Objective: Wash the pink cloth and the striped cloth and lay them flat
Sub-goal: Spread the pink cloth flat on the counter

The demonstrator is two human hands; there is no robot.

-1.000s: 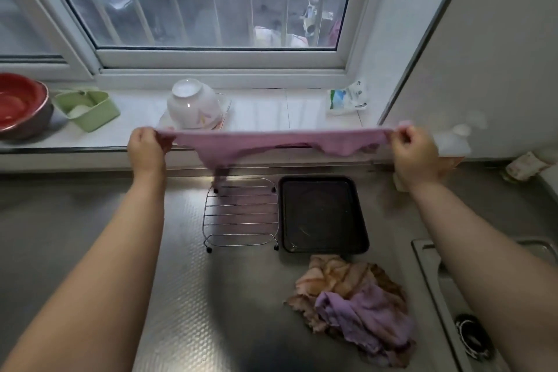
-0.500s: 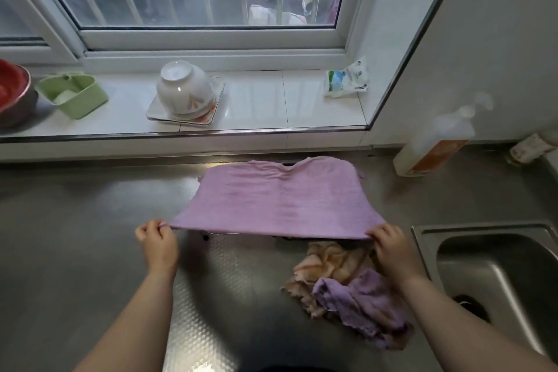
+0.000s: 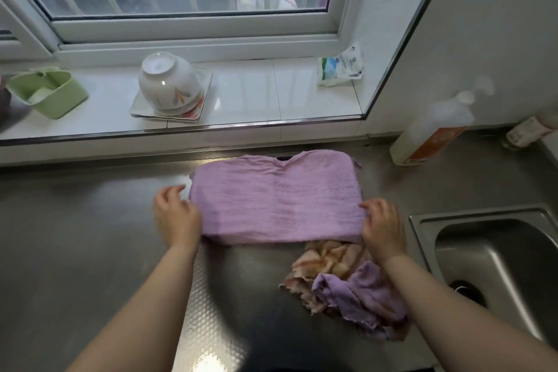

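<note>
The pink cloth (image 3: 277,199) lies spread flat on the steel counter (image 3: 75,235), hiding what is beneath it. My left hand (image 3: 176,217) rests against its left edge with fingers relaxed. My right hand (image 3: 382,226) rests on its near right corner, fingers lying over the edge. The striped cloth (image 3: 329,260), orange and cream, sits crumpled just in front of the pink cloth near my right wrist. A lilac cloth (image 3: 362,290) is bunched on top of it.
A steel sink (image 3: 483,217) is set into the counter at the right. A spray bottle (image 3: 431,136) stands behind it. On the window sill are an upturned white bowl (image 3: 166,81) on a plate, a green box (image 3: 48,93) and a packet (image 3: 339,66).
The pink cloth went from stretched in the air near the window to lying flat on the counter, covering the wire rack and black tray. Both hands came down with it.
</note>
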